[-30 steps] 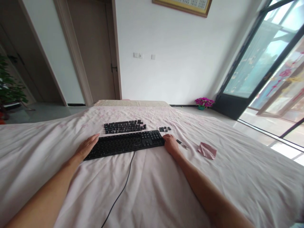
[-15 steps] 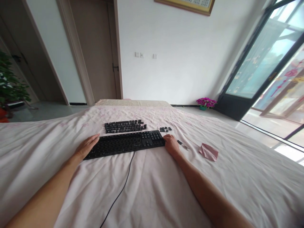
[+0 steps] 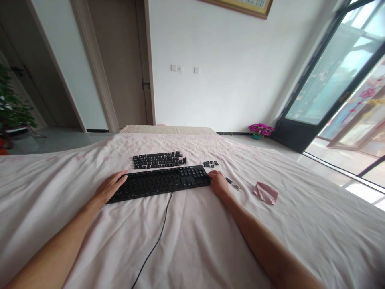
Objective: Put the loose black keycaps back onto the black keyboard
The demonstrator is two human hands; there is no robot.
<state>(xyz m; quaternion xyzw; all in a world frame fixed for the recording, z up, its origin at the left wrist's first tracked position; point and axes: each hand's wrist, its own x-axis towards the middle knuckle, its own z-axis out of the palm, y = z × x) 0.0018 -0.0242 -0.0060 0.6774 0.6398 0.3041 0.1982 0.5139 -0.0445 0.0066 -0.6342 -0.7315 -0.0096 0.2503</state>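
Note:
A black keyboard (image 3: 156,183) lies on a pale pink cloth (image 3: 192,237), most of its left part stripped of keycaps, while keys remain on the number pad at the right. My left hand (image 3: 113,185) grips its left end, fingers along the far side. Around the right end, my right hand (image 3: 217,181) is closed on the edge. Loose black keycaps (image 3: 159,160) sit in rows just beyond the keyboard, and a small group of keycaps (image 3: 210,163) lies to their right. The keyboard's cable (image 3: 162,230) trails toward me.
Right of my right hand lie a small tool with a black handle and metal prongs (image 3: 233,184) and a folded pink cloth (image 3: 266,193). Farther off are a pot of magenta flowers (image 3: 260,130), a closed door (image 3: 120,64) and a glass door (image 3: 327,80).
Both hands keep hold of the keyboard's ends. The view has shifted very slightly; nothing on the cloth has clearly moved.

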